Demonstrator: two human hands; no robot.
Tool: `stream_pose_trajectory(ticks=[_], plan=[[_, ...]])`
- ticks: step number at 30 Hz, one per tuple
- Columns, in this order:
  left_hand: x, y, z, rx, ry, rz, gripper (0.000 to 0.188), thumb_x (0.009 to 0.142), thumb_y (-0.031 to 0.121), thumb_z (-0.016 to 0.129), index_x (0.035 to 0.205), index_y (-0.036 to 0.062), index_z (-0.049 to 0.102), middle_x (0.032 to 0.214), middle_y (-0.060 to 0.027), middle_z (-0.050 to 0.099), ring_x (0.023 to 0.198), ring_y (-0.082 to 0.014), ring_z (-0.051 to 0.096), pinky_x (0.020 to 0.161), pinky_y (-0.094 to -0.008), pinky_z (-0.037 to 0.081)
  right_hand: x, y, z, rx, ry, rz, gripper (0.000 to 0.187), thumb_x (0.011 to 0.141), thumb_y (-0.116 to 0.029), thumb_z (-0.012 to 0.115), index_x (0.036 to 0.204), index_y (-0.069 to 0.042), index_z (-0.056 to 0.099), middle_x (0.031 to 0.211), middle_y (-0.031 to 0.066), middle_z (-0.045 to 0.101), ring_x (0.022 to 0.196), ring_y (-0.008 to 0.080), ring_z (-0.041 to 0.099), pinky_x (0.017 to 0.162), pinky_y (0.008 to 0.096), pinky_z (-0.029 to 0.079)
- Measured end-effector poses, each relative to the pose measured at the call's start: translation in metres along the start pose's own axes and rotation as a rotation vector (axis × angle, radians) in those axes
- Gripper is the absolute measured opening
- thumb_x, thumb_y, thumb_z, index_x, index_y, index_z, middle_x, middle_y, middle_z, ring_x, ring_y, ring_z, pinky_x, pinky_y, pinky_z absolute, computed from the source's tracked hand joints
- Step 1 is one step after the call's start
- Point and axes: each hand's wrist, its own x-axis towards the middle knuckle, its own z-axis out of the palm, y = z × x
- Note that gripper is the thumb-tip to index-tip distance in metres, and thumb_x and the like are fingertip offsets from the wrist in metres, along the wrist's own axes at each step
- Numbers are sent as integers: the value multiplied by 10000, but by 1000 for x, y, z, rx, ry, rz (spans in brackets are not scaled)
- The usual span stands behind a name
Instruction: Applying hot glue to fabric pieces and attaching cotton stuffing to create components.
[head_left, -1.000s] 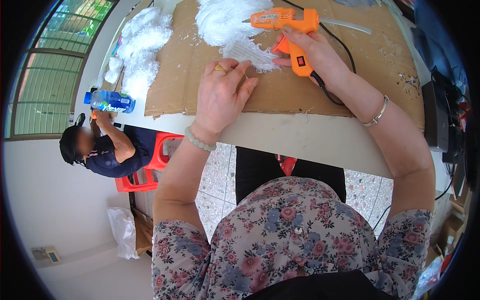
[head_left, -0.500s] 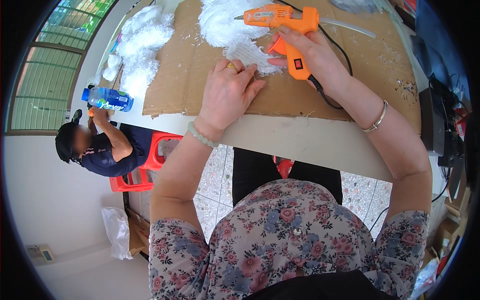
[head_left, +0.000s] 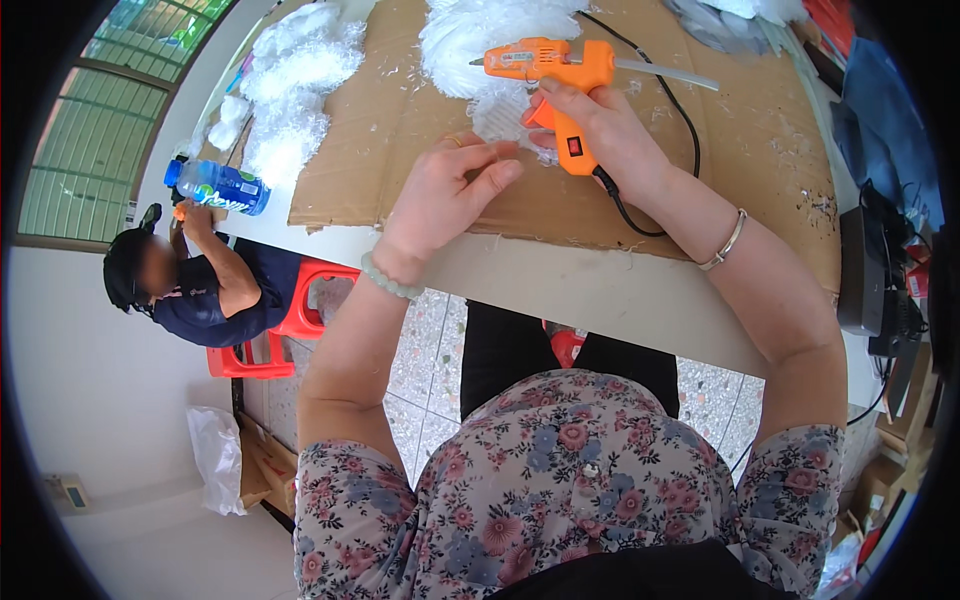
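Seeing right hand (head_left: 618, 138) fingers wrapped round the orange glue gun (head_left: 591, 66) above the cardboard (head_left: 370, 150), presumably angling its hot end left, off skin | left hand (head_left: 437, 195) curled, near side of white fibre (head_left: 497, 118); pinching, I can't tell

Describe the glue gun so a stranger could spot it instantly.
On the white table lies a brown cardboard sheet. Over it, the right hand grips the glue gun. Unlike the white fluff nearby, it's bright orange, with a translucent stick behind.
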Motion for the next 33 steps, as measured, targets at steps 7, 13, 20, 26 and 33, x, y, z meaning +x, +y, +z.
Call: stream_pose_trajectory(ticks=[7, 13, 20, 26, 33], plan=[[-21, -6, -15, 293, 125, 24, 261, 840, 224, 628, 956, -7, 664, 868, -155, 636, 847, -307, 575, 784, -386, 450, -4, -4, -2, -52, -7, 11, 450, 897, -350, 568, 1179, -4, 516, 1047, 57, 588, 916, 120, 586, 751, 255, 492], [-11, -3, 3, 542, 127, 305, 285, 809, 214, 639, 990, -7, 637, 1009, -132, 632, 938, -304, 569, 884, -394, 417, -4, -2, -1, -53, -14, 5, 463, 889, -363, 575, 1179, -6, 523, 1030, 49, 591, 928, 111, 576, 749, 250, 487], [-2, -4, 5, 521, 52, 255, 264, 813, 203, 633, 981, 0, 645, 1036, -120, 643, 989, -309, 558, 885, -402, 423, -3, -7, 1, -54, -37, -46, 454, 888, -365, 578, 1160, -5, 534, 1017, 55, 591, 928, 114, 577, 789, 259, 492], [-1, -16, -2, 74, 47, 93, 217, 844, 180, 616, 931, -13, 663, 996, -139, 660, 933, -307, 585, 844, -365, 456, 12, -6, 15, -36, -70, -78, 444, 895, -364, 565, 1144, 1, 531, 1020, 64, 584, 922, 127, 585, 770, 292, 508], [-6, -12, -15, -410, 160, -279, 194, 865, 155, 614, 917, -26, 663, 924, -124, 672, 850, -184, 617, 773, -260, 464, 11, -7, 12, -75, -98, -3, 495, 894, -395, 554, 1181, 2, 484, 1052, 90, 570, 940, 205, 609, 739, 287, 516]])
